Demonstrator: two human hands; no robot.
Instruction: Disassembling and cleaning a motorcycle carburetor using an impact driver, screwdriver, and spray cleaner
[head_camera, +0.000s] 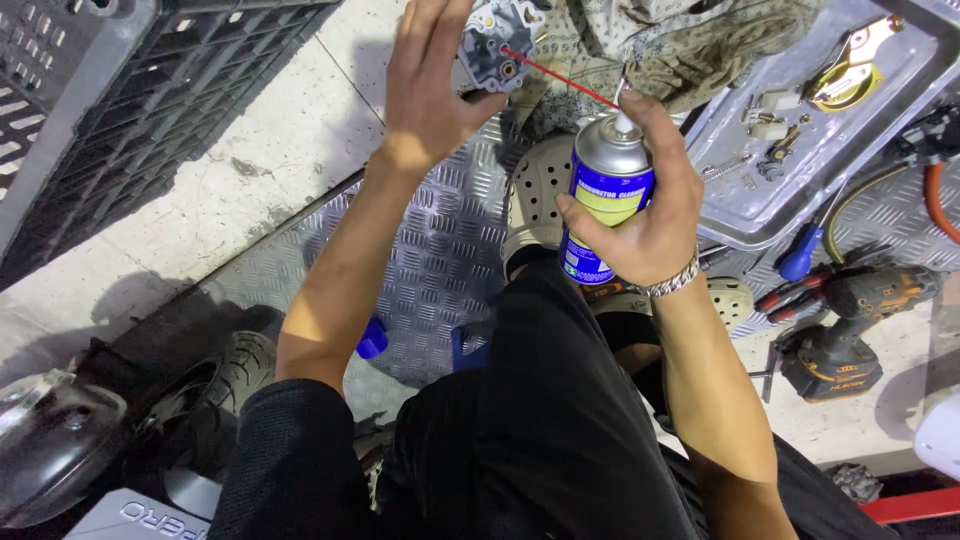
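Legs: dark trousers (560, 420) fill the near edge, the person looking straight down over them.
Tyre: a black tyre (235, 375) sits low on the left, beside a dark rounded cover (50, 445).
Right hand: the right hand (640, 215) is wrapped round a blue spray can (600, 205), forefinger up on the nozzle, a metal watch band (675, 280) at the wrist.
Can: upright, a touch tilted, right over the knee; its thin red straw (560, 78) runs up and left to the metal part.
Shoe: a pale perforated clog (535, 195) shows just behind the can, on the chequered metal floor plate (440, 250).
Drill: a cordless drill (850, 330) lies on the floor at right, with a blue-handled screwdriver (803, 252) near it.
Left hand: the left hand (430, 85) is raised, fingers closed on a grey carburettor (498, 45), held in the air at the top of the view.
Straw tip: it meets the carburettor's face.
Tray: a metal tray (800, 190) at far right holds small springs and screws.
Rag: a crumpled greenish rag (680, 45) lies beyond the can.
Crate: a black plastic crate (130, 100) sits far left.
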